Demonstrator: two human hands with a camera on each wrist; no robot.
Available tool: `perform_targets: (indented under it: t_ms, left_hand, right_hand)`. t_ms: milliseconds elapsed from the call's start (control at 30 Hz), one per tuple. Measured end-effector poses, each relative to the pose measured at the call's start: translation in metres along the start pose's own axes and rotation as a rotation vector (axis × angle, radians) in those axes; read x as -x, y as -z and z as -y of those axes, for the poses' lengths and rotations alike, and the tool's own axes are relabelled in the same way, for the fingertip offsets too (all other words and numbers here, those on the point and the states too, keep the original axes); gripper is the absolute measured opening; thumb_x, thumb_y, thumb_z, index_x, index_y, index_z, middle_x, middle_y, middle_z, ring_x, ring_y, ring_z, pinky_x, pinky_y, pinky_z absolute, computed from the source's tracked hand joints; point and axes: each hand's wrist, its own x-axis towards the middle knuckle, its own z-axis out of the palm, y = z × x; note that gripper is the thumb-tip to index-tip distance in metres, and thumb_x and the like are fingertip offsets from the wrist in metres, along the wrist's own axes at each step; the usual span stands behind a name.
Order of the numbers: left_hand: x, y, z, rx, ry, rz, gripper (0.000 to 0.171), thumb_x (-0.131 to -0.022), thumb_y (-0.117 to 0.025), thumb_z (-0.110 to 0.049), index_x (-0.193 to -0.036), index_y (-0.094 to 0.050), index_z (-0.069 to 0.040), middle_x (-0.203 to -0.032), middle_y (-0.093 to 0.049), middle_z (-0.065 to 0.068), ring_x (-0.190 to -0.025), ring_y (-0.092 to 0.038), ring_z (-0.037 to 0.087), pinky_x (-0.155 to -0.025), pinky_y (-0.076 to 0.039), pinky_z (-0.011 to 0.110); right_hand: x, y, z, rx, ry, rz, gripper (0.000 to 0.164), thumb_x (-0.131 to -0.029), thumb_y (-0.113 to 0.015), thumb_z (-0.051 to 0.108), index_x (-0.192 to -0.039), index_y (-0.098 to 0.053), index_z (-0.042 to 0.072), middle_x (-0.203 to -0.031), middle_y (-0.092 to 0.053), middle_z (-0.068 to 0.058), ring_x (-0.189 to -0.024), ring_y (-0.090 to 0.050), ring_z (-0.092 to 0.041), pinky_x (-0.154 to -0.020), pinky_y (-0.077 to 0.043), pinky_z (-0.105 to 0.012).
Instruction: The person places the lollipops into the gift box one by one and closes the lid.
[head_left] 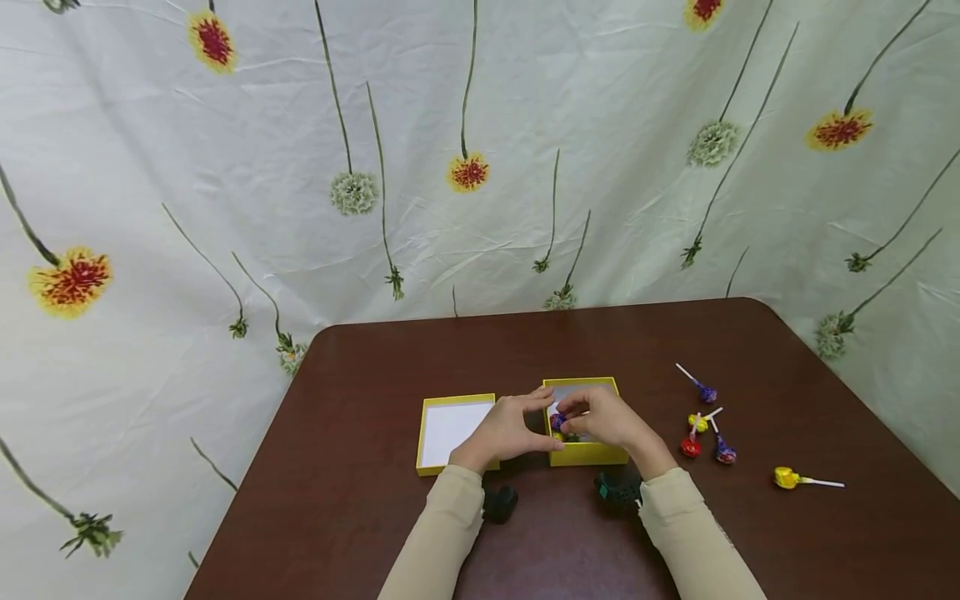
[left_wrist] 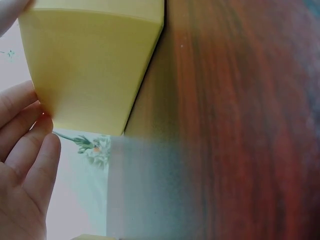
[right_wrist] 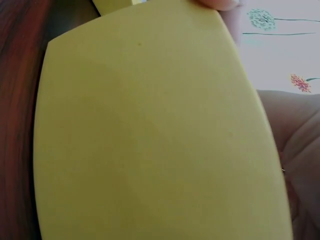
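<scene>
A yellow box (head_left: 588,454) with a pale inside stands open in front of me, holding several wrapped lollipops. My left hand (head_left: 510,429) steadies its left side, fingers along the wall and thumb at the near corner; in the left wrist view the fingertips (left_wrist: 42,110) meet the edge of the yellow wall. From the right, my right hand (head_left: 603,417) reaches over the rim, thumb and index finger curled about a purple-wrapped lollipop (head_left: 557,422) inside. Part of the contents is hidden under that hand. In the right wrist view the box wall (right_wrist: 150,125) covers most of the fingers.
The box's shallow lid (head_left: 453,429), white inside, lies left of the box. Right of it lie a purple lollipop (head_left: 707,392), a red one (head_left: 691,447), another purple one (head_left: 725,452) and yellow ones, one (head_left: 786,477) apart. A floral cloth (head_left: 480,242) hangs behind the table (head_left: 360,500).
</scene>
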Motion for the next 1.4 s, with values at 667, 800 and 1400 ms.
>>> perform_targets:
  t_ms: [667, 800, 1400]
  left_hand:
    - [0.001, 0.000, -0.002, -0.022, 0.062, 0.007, 0.078, -0.077, -0.085, -0.044, -0.145, -0.056, -0.017, -0.154, -0.046, -0.011, -0.147, -0.040, 0.021, -0.116, -0.039, 0.049]
    - [0.001, -0.001, -0.001, 0.000, 0.066, 0.007, 0.078, -0.076, -0.086, -0.042, -0.144, -0.056, -0.016, -0.154, -0.046, -0.012, -0.148, -0.039, 0.021, -0.117, -0.037, 0.049]
    - [0.000, -0.001, 0.000, -0.003, 0.027, 0.000, 0.078, -0.077, -0.086, -0.041, -0.143, -0.057, -0.012, -0.154, -0.047, -0.011, -0.147, -0.039, 0.021, -0.118, -0.037, 0.048]
  right_hand:
    - [0.016, 0.035, 0.001, 0.063, -0.013, -0.285, 0.021, -0.094, -0.069, 0.010, -0.113, -0.074, 0.002, -0.112, -0.073, -0.016, -0.102, -0.066, -0.029, -0.086, -0.060, -0.041]
    - [0.028, 0.056, -0.005, 0.034, -0.082, -0.402, 0.025, -0.097, -0.067, 0.015, -0.117, -0.071, 0.001, -0.120, -0.070, -0.020, -0.105, -0.066, -0.030, -0.086, -0.059, -0.036]
    - [0.073, 0.115, -0.060, -0.026, -0.437, -0.857, 0.038, -0.100, -0.061, 0.024, -0.130, -0.065, 0.001, -0.115, -0.064, -0.004, -0.088, -0.050, -0.003, -0.063, -0.045, -0.015]
